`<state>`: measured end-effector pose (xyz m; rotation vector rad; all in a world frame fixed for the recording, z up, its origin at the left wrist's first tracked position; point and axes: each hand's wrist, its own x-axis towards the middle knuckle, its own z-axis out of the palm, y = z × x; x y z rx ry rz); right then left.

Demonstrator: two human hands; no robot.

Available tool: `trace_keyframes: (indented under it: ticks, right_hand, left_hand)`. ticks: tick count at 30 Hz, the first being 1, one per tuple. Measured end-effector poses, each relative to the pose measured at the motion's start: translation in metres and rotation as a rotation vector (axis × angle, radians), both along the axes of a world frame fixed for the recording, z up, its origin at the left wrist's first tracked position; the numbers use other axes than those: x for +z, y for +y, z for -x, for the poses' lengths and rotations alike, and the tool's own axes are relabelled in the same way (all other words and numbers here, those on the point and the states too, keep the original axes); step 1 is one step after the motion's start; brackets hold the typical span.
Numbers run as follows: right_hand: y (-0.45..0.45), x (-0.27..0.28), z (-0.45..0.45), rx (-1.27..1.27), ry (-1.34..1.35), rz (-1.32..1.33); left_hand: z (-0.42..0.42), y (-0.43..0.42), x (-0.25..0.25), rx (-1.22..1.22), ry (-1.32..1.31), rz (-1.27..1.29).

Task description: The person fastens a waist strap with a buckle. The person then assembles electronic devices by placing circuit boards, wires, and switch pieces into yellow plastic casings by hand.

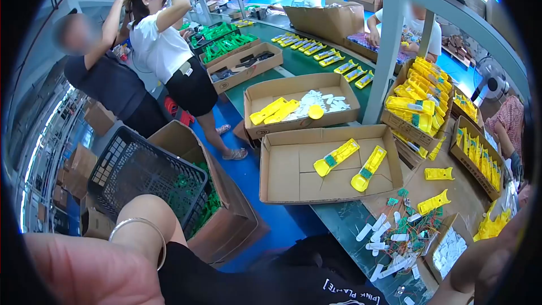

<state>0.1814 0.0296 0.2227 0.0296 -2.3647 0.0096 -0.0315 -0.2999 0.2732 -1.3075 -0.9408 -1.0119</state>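
Note:
My left hand point(93, 268) is very close to the camera at the lower left, palm side showing, with a gold bangle point(138, 220) beside it; its fingers are out of sight. At the lower right edge, my right hand point(499, 248) is near the lens and blurred, its fingers hidden. Two yellow housings with green boards, one point(337, 157) and another point(368, 168), lie in a shallow cardboard box point(282, 189). Loose white pieces, wires and green boards point(403, 231) are heaped on the bench below it.
A black crate point(144, 164) tilts over a carton point(240, 214) of green parts at left. Two people stand behind it, one point(164, 39) with raised arms. A metal post point(387, 45) rises from the bench. Another box point(254, 96) holds yellow and white parts. Co-workers sit beyond.

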Motion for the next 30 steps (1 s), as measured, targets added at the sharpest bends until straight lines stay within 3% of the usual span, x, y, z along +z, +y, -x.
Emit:
trace_keyframes:
  ticks: [7, 14, 16, 18, 20, 22, 30]
  right_hand:
    - [0.006, -0.006, -0.007, 0.014, 0.189, 0.048]
    - [-0.056, 0.047, 0.044, 0.651, 0.417, 0.011]
    - [-0.073, 0.045, 0.058, 0.764, 0.362, 0.139]
    - [-0.097, 0.03, 0.066, 0.78, 0.208, 0.462]
    - [-0.126, 0.019, 0.067, 0.825, 0.195, 0.802]
    - [-0.155, 0.015, 0.069, 0.913, 0.336, 1.071]
    - [-0.141, -0.003, 0.077, 0.972, 0.3, 0.824]
  left_hand:
    - [-0.001, 0.035, -0.029, -0.168, -0.049, 0.05]
    - [0.004, 0.051, -0.031, -0.318, -0.044, 0.049]
    - [0.014, 0.05, -0.035, -0.344, -0.066, 0.067]
    - [0.017, 0.053, -0.048, -0.399, -0.101, 0.163]
    - [0.013, 0.062, -0.058, -0.506, -0.217, 0.38]
    - [0.001, 0.079, -0.056, -0.511, -0.196, 0.386]
    - [-0.024, 0.075, -0.045, -0.704, -0.345, 0.284]
